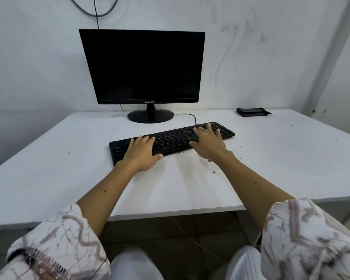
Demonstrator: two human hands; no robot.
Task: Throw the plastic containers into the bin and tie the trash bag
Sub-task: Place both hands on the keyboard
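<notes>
Left hand (142, 153), right hand (208, 143) on keyboard (171, 139)

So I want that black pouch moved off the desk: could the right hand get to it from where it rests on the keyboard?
Probably yes. The right hand lies flat on the keyboard, and only bare table shows between it and the black pouch at the far right, though it would need a forward stretch.

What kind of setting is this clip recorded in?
Probably a plain office or computer workstation: a dark monitor and a black keyboard stand on a white desk against a bare, scuffed wall, with both hands resting on the keys.
</notes>
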